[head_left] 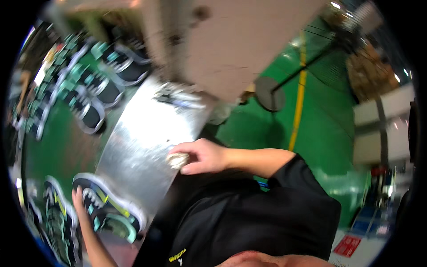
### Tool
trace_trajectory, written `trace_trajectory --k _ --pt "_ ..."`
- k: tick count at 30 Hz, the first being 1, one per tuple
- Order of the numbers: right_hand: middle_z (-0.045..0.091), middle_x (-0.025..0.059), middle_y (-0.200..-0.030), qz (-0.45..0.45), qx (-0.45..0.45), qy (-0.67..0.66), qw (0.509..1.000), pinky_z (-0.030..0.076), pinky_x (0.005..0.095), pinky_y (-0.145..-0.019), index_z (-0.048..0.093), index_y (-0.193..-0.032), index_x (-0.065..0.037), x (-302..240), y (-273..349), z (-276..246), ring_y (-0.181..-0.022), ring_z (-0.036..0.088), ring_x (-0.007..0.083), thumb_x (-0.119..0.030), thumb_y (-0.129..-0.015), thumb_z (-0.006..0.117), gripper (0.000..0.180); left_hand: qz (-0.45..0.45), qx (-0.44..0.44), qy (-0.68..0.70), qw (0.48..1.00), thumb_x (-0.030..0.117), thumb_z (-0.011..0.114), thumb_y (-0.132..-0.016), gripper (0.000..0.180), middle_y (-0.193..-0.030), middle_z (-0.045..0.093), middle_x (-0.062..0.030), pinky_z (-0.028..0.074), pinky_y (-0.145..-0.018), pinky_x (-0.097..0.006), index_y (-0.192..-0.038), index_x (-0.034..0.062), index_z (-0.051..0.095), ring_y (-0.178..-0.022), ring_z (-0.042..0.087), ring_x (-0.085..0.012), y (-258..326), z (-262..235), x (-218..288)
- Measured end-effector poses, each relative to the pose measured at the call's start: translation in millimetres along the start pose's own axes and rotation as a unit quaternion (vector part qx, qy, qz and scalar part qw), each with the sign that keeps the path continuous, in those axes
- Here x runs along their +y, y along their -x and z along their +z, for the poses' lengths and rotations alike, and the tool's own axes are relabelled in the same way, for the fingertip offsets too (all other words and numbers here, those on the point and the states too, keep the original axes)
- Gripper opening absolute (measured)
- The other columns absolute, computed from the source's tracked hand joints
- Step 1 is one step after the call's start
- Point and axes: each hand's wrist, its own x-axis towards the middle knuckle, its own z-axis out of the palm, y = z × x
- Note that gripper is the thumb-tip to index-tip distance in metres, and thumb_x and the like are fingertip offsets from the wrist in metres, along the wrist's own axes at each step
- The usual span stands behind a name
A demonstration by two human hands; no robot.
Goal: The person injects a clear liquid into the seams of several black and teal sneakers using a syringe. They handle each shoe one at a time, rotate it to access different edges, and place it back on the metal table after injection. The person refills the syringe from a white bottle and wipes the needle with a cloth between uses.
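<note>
While green floor (324, 142) lies beyond, metal (133, 149) gleams beside the right hand (201, 156).

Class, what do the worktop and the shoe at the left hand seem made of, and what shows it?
Worktop: probably bare metal, shiny, from its silvery surface and bright glare.
Shoe at the left hand: perhaps dark fabric with a pale foam or rubber sole, from its matte upper and thick pale edge; blur hides any weave.
</note>
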Motion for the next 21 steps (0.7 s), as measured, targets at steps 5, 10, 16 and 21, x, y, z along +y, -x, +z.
trace_trajectory --k 5,10,16,21 --pt "0.061 0.0061 -0.106 0.040 -0.063 -0.056 0.996 0.046 0.0275 -0.084 0.054 -0.120 0.001 -22 -21 17 -0.095 0.057 0.0116 -0.022 -0.080 0.074 0.050 0.102 -0.077 0.338 0.932 0.023 0.061 -0.083 0.041 -0.100 0.062 -0.0085 0.051 -0.079 -0.031 -0.116 0.0011 0.052 -0.088 0.063 -0.0189 114 77 133" --pt "0.060 0.0077 -0.098 -0.050 -0.148 -0.198 0.968 0.044 0.0261 -0.075 0.057 -0.115 0.003 -55 -62 42 -0.086 0.056 0.0132 -0.023 -0.071 0.082 0.056 0.146 -0.133 0.625 0.755 0.023 0.065 -0.075 0.053 -0.109 0.064 -0.0199 0.054 -0.087 -0.044 -0.119 -0.0036 0.053 -0.097 0.066 -0.0310 165 95 119" --pt "0.064 0.0141 -0.084 -0.135 -0.236 -0.317 0.908 0.040 0.0264 -0.065 0.060 -0.107 0.000 -91 -107 77 -0.076 0.052 0.0158 -0.049 -0.070 0.078 0.064 0.196 -0.166 0.599 0.758 0.016 0.069 -0.068 0.053 -0.102 0.065 -0.0188 0.055 -0.082 -0.040 -0.115 -0.0037 0.055 -0.090 0.067 -0.0292 177 99 114" --pt "0.065 0.0135 -0.081 -0.150 -0.263 -0.373 0.877 0.037 0.0259 -0.062 0.061 -0.105 -0.001 -107 -125 105 -0.073 0.048 0.0152 -0.054 -0.075 0.072 0.062 0.233 -0.146 0.576 0.769 0.009 0.076 -0.063 0.068 -0.107 0.061 -0.0103 0.050 -0.090 -0.036 -0.123 0.0027 0.046 -0.102 0.061 -0.0231 184 95 109"
